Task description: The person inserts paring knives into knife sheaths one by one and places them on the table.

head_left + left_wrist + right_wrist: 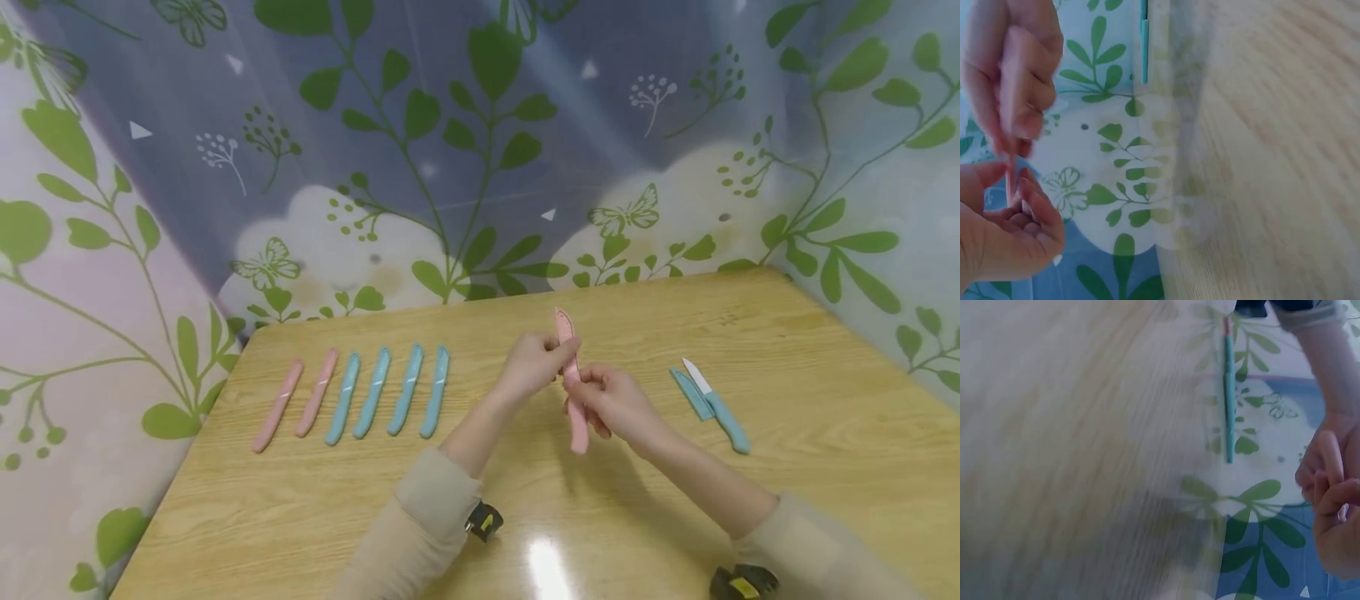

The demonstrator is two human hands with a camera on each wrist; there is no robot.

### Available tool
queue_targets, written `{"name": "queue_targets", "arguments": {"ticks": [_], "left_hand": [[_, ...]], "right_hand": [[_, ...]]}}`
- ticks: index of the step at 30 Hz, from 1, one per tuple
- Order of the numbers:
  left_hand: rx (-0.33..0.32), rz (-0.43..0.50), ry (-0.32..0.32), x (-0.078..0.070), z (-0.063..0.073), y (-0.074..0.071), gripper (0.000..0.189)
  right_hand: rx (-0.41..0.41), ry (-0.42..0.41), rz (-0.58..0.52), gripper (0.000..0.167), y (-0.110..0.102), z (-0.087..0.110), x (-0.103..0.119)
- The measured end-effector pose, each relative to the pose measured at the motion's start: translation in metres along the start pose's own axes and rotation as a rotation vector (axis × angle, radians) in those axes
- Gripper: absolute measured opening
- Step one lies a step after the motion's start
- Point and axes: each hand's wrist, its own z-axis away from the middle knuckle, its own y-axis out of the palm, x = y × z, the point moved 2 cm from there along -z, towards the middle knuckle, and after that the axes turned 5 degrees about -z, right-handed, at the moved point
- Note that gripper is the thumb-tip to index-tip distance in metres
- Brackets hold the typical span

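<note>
Both hands hold a pink knife (578, 427) upright over the middle of the table, its handle pointing down toward me. My left hand (531, 367) pinches the pink sheath (566, 323) around the blade, which has a row of small marks along it. Lower down, my right hand (618, 404) grips the handle between thumb and fingers. In the left wrist view the pink handle (1015, 81) looks blurred beside the right hand's fingers. In the right wrist view, the right hand (1340, 531) and left hand (1316, 465) sit close together; the knife is partly hidden by fingers.
Left on the wooden table (480, 517) lies a row of sheathed knives: two pink knives (279, 406) and several blue knives (342, 398). At the right, an unsheathed blue knife (726, 421) lies beside its blue sheath (692, 395). A leaf-patterned curtain (465, 167) borders the table's back.
</note>
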Motion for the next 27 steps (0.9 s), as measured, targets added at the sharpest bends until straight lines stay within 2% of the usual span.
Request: {"name": "queue_targets", "arguments": {"ticks": [3,5,10,15,17,22,27], "left_hand": [[0.018,-0.11,0.029,0.001,0.005,0.001,0.038],[0.021,-0.142,0.031,0.002,0.007,0.002,0.034],[0.01,-0.176,-0.018,0.001,0.01,-0.004,0.03],[-0.01,-0.267,-0.025,0.003,0.004,-0.018,0.024],[-0.015,-0.316,-0.011,0.009,0.0,-0.024,0.026],[-0.031,-0.452,-0.028,0.029,-0.011,-0.04,0.029],[-0.03,-0.58,-0.073,0.043,-0.016,-0.049,0.018]], "right_hand": [[-0.054,-0.064,0.168,0.03,-0.002,-0.005,-0.001],[-0.058,-0.087,0.218,0.026,-0.002,-0.007,-0.001],[0.001,-0.043,0.154,0.019,0.0,-0.006,-0.003],[0.046,0.002,0.12,0.031,-0.008,0.0,-0.007],[0.055,0.008,0.131,0.034,-0.016,0.004,-0.01],[0.034,0.052,0.188,0.038,-0.038,0.012,-0.02],[0.004,0.023,0.393,0.032,-0.064,0.017,-0.025]]}}
